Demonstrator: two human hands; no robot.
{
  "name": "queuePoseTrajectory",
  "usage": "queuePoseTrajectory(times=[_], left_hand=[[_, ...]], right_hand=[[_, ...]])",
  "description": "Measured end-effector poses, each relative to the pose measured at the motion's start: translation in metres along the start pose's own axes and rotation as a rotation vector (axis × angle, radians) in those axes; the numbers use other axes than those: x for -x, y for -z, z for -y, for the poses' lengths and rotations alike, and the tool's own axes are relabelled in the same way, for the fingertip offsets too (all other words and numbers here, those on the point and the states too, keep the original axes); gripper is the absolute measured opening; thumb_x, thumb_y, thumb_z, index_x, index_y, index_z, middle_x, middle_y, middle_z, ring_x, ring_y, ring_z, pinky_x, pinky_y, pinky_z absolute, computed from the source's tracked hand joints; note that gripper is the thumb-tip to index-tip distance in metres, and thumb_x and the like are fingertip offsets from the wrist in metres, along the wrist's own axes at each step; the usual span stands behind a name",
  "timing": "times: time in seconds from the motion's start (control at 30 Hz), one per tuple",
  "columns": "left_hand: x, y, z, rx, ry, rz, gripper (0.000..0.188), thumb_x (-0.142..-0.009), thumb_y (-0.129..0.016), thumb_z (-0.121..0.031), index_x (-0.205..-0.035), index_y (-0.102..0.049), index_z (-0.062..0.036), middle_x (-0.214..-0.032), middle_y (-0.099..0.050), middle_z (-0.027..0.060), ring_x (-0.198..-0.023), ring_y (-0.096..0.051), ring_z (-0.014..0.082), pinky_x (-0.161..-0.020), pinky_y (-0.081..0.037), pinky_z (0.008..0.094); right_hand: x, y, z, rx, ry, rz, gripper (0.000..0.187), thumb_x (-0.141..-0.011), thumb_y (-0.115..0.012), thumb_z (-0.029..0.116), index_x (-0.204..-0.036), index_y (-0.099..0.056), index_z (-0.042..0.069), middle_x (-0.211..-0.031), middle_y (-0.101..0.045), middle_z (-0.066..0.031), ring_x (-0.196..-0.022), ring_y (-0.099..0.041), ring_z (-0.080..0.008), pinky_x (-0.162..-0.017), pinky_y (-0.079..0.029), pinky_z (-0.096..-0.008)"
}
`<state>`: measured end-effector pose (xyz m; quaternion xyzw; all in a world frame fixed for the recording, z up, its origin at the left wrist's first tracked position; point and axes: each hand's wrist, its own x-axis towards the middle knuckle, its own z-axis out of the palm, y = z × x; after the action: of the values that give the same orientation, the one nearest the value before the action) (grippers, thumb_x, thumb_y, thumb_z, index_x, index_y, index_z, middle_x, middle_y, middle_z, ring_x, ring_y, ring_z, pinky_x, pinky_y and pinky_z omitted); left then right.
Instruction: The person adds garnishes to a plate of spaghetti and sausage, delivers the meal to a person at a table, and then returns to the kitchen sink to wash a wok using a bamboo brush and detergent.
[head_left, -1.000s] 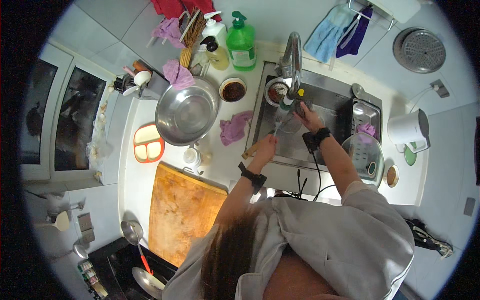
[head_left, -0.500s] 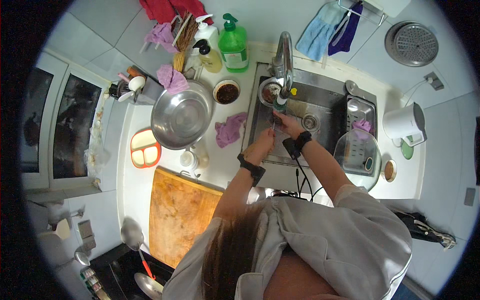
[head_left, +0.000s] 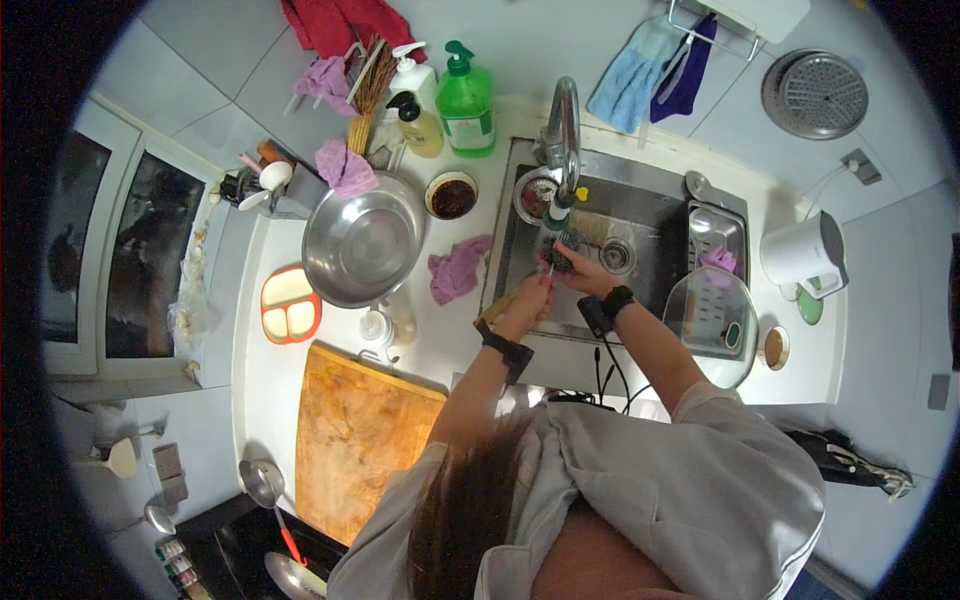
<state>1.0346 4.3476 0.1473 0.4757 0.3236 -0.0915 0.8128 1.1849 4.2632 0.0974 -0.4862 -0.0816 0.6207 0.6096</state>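
Over the sink [head_left: 650, 170], my right hand [head_left: 588, 275] closes on a dark, mesh-like scrubber [head_left: 558, 257] just below the faucet's [head_left: 567, 130] nozzle. My left hand [head_left: 532, 298] is closed on a thin utensil; a pale, wood-coloured handle [head_left: 492, 312] shows beside the left wrist. The utensil's far end meets the scrubber and is hidden by it and the fingers, so its kind is unclear. Water seems to run from the nozzle onto the scrubber. Behind the hands, a metal strainer bowl [head_left: 533, 196] stands in the sink's far left corner.
Left of the sink lie a purple cloth [head_left: 458, 270], a bowl of dark sauce [head_left: 451, 196] and a large steel basin [head_left: 362, 240]. Pump bottles [head_left: 466, 105] stand behind. A glass lid [head_left: 708, 325] leans over the drain basket [head_left: 718, 225]; a white kettle [head_left: 803, 255] is further right. A wooden cutting board [head_left: 365, 440] lies near left.
The dark scrubber shows more clearly under the nozzle now, in my right hand. Both hands have shifted slightly, staying close together, and the whole view has moved a little.
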Motion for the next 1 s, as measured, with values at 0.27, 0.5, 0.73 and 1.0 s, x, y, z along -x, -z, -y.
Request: queuePoseTrajectory(times=[0.27,0.5,0.73,1.0], left_hand=[[-0.014,0.008,0.013,-0.626,-0.357,-0.136,0.025,-0.085,-0.031,-0.019,-0.079,-0.047,-0.0006,-0.068,-0.05,0.0121,-0.061,-0.046,0.0289,-0.058,-0.037,0.0364],[-0.081,0.055,0.06,-1.051,-0.571,-0.31,0.026,-0.084,-0.036,-0.018,-0.095,-0.052,-0.0001,-0.09,-0.055,0.02,-0.081,-0.053,0.0345,-0.069,-0.041,0.0397],[-0.037,0.009,0.028,-0.998,-0.241,-0.477,0.029,-0.084,-0.039,-0.022,-0.103,-0.051,-0.0039,-0.098,-0.054,0.0197,-0.087,-0.052,0.0338,-0.072,-0.04,0.0419],[-0.016,0.013,0.035,-0.743,-0.465,-0.504,0.024,-0.083,-0.042,-0.022,-0.09,-0.051,-0.0009,-0.087,-0.054,0.0178,-0.08,-0.051,0.0354,-0.067,-0.039,0.0431]], right_hand=[[-0.004,0.032,0.001,1.045,0.602,-0.192,0.038,-0.079,-0.058,0.016,-0.11,-0.044,0.0,-0.106,-0.052,-0.009,-0.087,-0.054,-0.0174,-0.072,-0.044,-0.0235],[0.036,0.028,0.069,-0.103,0.196,-0.607,0.053,-0.07,-0.063,0.043,-0.09,-0.052,-0.005,-0.057,-0.053,-0.0098,-0.043,-0.045,-0.0116,-0.043,-0.04,-0.0223],[0.051,-0.011,0.035,-0.146,0.076,-0.514,0.042,-0.075,-0.062,0.03,-0.103,-0.047,0.001,-0.086,-0.057,-0.0063,-0.069,-0.056,-0.0187,-0.057,-0.047,-0.0271],[-0.06,0.012,-0.054,0.344,0.55,-0.102,0.025,-0.08,-0.056,0.02,-0.099,-0.051,0.004,-0.092,-0.056,-0.0051,-0.082,-0.055,-0.0175,-0.061,-0.046,-0.0265]])
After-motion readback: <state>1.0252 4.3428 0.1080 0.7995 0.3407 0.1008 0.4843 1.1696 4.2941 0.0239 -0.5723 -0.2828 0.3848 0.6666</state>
